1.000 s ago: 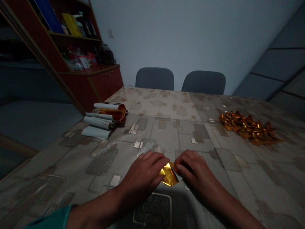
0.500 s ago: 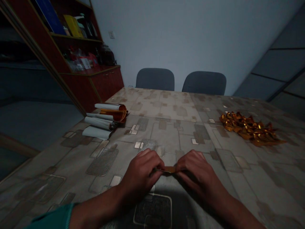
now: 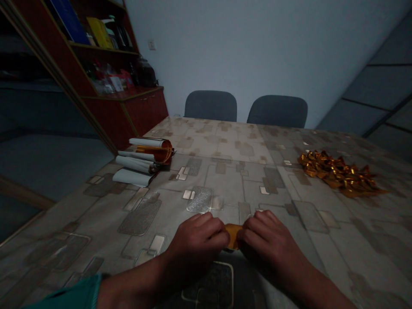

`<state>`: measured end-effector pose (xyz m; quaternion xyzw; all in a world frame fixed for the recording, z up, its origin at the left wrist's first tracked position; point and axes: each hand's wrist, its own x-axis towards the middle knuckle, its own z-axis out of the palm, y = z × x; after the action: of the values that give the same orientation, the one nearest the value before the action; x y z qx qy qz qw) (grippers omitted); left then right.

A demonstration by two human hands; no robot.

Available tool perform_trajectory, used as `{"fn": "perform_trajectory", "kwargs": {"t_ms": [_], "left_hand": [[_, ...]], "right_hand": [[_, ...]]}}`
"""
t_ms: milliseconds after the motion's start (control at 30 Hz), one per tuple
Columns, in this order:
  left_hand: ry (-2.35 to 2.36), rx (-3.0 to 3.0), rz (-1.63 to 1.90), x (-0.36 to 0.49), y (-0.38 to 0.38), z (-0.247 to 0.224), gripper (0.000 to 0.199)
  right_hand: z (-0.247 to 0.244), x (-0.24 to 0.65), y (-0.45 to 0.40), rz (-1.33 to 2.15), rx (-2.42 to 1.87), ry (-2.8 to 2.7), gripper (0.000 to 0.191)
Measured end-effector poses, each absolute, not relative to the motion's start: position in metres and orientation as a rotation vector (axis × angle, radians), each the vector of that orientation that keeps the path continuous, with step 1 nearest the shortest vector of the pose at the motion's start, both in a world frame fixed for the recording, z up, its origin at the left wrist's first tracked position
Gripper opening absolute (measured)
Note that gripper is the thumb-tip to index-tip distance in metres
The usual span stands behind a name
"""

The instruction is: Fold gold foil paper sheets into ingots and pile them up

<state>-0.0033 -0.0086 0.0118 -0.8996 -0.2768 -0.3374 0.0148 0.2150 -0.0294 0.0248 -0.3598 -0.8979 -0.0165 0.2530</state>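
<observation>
Closing in on the gold foil piece

Left hand and right hand sink toward the near edge of the table, and that gold foil piece, a thin strip a moment ago, now shows as a short, squat block between them! Centre of the near edge, that's where the action is. Left hand comes in from the left, a teal sleeve at its wrist, fingers curled tight against the block's left side. Right hand mirrors it, fingers bent in from the other side. Barely a gap between the two hands, and the block is pinched there, though they hide its lower part, so whether it touches the tabletop I can't tell.

Moving out across the table, a big heap of folded gold pieces sits toward the right edge, plenty already done. Over toward the left edge, stock remains: loose white rolled sheets beside a gold-faced roll, not yet cut down. Beyond the far edge stand two grey chairs, and past the far left corner, a red-brown cabinet with crowded shelves.
</observation>
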Motion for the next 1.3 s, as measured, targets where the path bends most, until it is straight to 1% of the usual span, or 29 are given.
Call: {"fn": "perform_trajectory", "kwargs": {"t_ms": [167,267,333,467,533,600,667,733,867,1000,1067,1133,1233,1300], "left_hand": [[-0.932,-2.780,-1.076,-0.002,-0.008,0.015,0.023],[-1.054,-2.796,-1.095,-0.003,-0.008,0.015,0.018],[-1.196,-2.883,-1.096,-0.005,-0.008,0.016,0.017],[-1.612,-3.148,-1.009,-0.007,-0.006,0.018,0.025],[-1.787,-3.289,-1.082,-0.007,-0.004,0.017,0.026],[-1.871,-3.405,-1.268,-0.006,-0.002,0.015,0.027],[-1.870,-3.439,-1.424,-0.005,0.000,0.013,0.027],[-1.815,-3.404,-1.437,-0.006,0.001,0.010,0.027],[-1.559,-3.319,-1.220,-0.009,0.000,0.007,0.031],[-1.395,-3.196,-0.849,-0.007,-0.001,0.010,0.028],[-1.345,-3.133,-0.677,-0.006,-0.003,0.013,0.024],[-1.273,-3.108,-0.560,-0.006,-0.005,0.015,0.021],[-1.181,-3.124,-0.493,-0.009,-0.010,0.015,0.015],[-1.158,-3.129,-0.437,-0.011,-0.012,0.013,0.013]], "right_hand": [[0.025,0.214,-0.030,-0.070,-0.935,-2.387,0.035],[0.023,0.213,-0.029,-0.108,-0.882,-2.343,0.033],[0.021,0.212,-0.029,-0.113,-0.866,-2.342,0.029],[0.020,0.213,-0.028,-0.152,-0.861,-2.310,0.024],[0.020,0.213,-0.028,-0.159,-0.870,-2.297,0.023],[0.020,0.213,-0.027,-0.157,-0.872,-2.290,0.023],[0.022,0.213,-0.027,-0.155,-0.868,-2.288,0.023],[0.023,0.213,-0.027,-0.155,-0.865,-2.298,0.025],[0.023,0.214,-0.027,-0.171,-0.876,-2.323,0.031],[0.019,0.213,-0.028,-0.149,-0.957,-2.407,0.037],[0.017,0.214,-0.028,-0.100,-1.007,-2.467,0.034],[0.016,0.215,-0.028,-0.017,-1.043,-2.527,0.025],[0.020,0.219,-0.028,0.129,-1.064,-2.609,0.014],[0.025,0.221,-0.027,0.223,-1.076,-2.670,0.010]]}}
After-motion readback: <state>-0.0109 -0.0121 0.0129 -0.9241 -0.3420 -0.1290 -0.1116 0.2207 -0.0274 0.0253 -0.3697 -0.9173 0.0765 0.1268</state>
